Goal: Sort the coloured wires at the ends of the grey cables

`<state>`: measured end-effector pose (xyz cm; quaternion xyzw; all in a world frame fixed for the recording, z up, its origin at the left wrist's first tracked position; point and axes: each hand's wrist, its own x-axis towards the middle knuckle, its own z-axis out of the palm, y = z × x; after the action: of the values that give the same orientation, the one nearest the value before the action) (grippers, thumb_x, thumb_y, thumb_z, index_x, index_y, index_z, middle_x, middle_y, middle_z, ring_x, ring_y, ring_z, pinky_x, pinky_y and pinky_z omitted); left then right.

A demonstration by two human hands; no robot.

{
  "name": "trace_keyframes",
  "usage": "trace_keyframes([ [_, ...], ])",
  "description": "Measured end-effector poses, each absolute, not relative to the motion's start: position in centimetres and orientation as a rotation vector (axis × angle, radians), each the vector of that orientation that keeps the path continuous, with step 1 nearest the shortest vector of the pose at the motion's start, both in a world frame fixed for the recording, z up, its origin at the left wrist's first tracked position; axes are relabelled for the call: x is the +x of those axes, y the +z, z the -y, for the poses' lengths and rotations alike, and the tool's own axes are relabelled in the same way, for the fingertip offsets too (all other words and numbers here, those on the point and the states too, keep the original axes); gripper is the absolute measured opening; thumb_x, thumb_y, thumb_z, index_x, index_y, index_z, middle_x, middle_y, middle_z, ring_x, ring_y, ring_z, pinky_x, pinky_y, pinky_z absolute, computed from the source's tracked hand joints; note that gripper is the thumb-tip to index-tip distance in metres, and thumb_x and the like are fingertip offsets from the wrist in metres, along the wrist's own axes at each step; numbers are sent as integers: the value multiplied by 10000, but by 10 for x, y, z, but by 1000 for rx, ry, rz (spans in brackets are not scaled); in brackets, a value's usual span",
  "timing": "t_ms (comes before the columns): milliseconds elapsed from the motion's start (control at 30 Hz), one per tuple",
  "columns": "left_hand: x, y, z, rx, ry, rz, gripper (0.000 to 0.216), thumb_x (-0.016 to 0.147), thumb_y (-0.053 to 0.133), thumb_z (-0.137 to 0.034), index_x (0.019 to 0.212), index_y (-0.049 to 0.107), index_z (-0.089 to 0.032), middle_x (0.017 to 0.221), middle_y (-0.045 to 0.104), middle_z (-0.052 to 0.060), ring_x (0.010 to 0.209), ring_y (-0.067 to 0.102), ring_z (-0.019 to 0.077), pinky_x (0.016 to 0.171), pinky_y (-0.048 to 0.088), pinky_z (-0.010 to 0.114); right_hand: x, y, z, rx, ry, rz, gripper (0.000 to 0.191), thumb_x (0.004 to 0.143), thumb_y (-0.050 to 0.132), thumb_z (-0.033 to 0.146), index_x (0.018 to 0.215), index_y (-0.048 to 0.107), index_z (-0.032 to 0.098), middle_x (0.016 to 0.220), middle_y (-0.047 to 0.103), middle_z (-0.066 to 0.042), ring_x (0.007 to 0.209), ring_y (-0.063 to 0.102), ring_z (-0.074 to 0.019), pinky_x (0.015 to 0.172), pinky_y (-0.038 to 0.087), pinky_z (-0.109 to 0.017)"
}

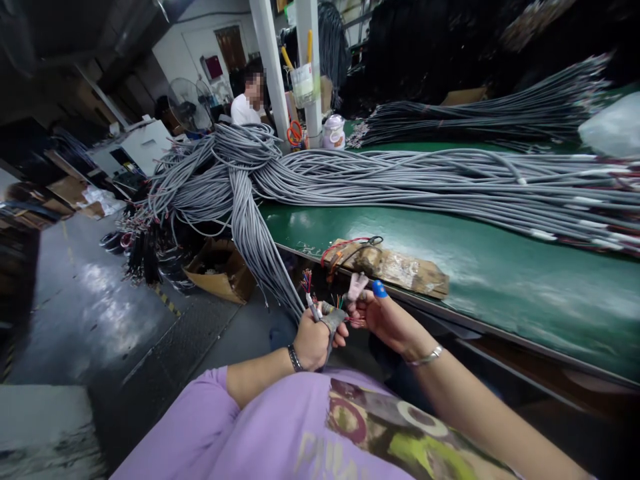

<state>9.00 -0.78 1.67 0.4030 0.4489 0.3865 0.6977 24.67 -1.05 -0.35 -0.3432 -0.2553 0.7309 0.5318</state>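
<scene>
Left hand point(314, 339): fingers curled, clamped around the wired cable end point(314, 308), whose white sleeve and multicoloured wire tips stick up above the fist. A grey piece point(334, 320) sits at its fingers; we cannot tell whether it is cable sheath or a finger wrap. Right hand point(385, 319): just beside the left, fingertips drawn together on thin reddish wires point(356, 321); one digit wears a blue cover point(379, 289). Green wires point(339, 302) show between the hands.

We judge the step in hand to be fine finger work on loose wire ends, left steadying, right handling the strands. The next move, in our view, calls for a firm left grip and a light right pinch, with the strands kept from splaying or slipping.

Wire ends are in front of the body, just off the near edge of the green desk point(500, 267). Next outward: a wooden block point(417, 273) at that edge, with a red cord point(345, 243) at its left end. Beyond it, a long bundle of grey cables point(400, 177) lies across the desk, part hanging over the edge toward us. Farther back: black cables point(480, 119).
</scene>
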Motion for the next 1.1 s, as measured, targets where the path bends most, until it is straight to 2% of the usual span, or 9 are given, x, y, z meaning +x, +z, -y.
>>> trace_keyframes([
  [200, 86, 13, 8, 918, 870, -1024, 401, 626, 752, -487, 655, 504, -174, 510, 583, -19, 350, 471, 65, 352, 282, 180, 257, -2, 17, -954, 1761, 746, 402, 653, 794, 529, 784, 677, 167, 722, 684, -50, 616, 604, -146, 592, 503, -281],
  [333, 85, 10, 9, 969, 858, -1014, 406, 654, 743, -500, 655, 509, -170, 505, 586, -11, 351, 474, 68, 350, 279, 178, 250, 4, 17, -1011, 1687, 823, 350, 612, 843, 436, 696, 650, 157, 645, 633, -7, 574, 544, -106, 553, 449, -236],
  [467, 82, 7, 9, 1079, 737, -933, 422, 660, 750, -519, 668, 520, -165, 515, 597, -7, 373, 496, 73, 364, 315, 175, 243, 10, 17, -1044, 1610, 931, 339, 623, 830, 420, 631, 623, 152, 540, 552, 28, 485, 432, -76, 473, 353, -221],
  [567, 79, 6, 8, 1129, 645, -884, 430, 651, 762, -525, 674, 530, -163, 509, 591, -11, 379, 496, 77, 381, 362, 184, 239, 11, 19, -1069, 1617, 940, 335, 627, 823, 422, 623, 619, 156, 528, 543, 30, 476, 414, -75, 459, 327, -220],
  [700, 78, 10, 8, 1116, 640, -873, 445, 633, 773, -530, 653, 528, -160, 496, 583, -10, 373, 493, 76, 383, 376, 186, 239, 7, 20, -1039, 1643, 845, 311, 608, 835, 371, 594, 611, 157, 538, 552, 23, 486, 433, -76, 469, 347, -214],
  [833, 79, 15, 8, 1049, 716, -871, 436, 628, 777, -509, 650, 513, -162, 501, 598, -6, 364, 505, 83, 362, 338, 181, 251, -6, 15, -985, 1629, 605, 265, 622, 820, 330, 607, 601, 181, 517, 534, 37, 477, 457, -85, 492, 424, -218],
  [933, 82, 20, 7, 996, 768, -880, 443, 616, 775, -509, 632, 500, -163, 484, 589, -10, 346, 496, 83, 345, 303, 178, 258, -11, 10, -985, 1627, 464, 237, 713, 755, 398, 703, 634, 195, 606, 602, 11, 510, 511, -101, 537, 488, -239],
  [1000, 86, 23, 4, 969, 786, -880, 447, 601, 781, -504, 621, 491, -165, 472, 580, -16, 339, 487, 81, 344, 304, 180, 258, -9, 7, -957, 1646, 496, 305, 768, 688, 497, 777, 655, 194, 694, 645, -20, 552, 542, -115, 553, 496, -251],
  [1100, 90, 27, 0, 956, 769, -868, 444, 583, 791, -493, 623, 495, -166, 467, 574, -20, 340, 483, 80, 349, 319, 183, 251, -3, 4, -969, 1544, 697, 422, 750, 659, 612, 775, 651, 191, 689, 625, -22, 555, 512, -122, 529, 454, -254],
])
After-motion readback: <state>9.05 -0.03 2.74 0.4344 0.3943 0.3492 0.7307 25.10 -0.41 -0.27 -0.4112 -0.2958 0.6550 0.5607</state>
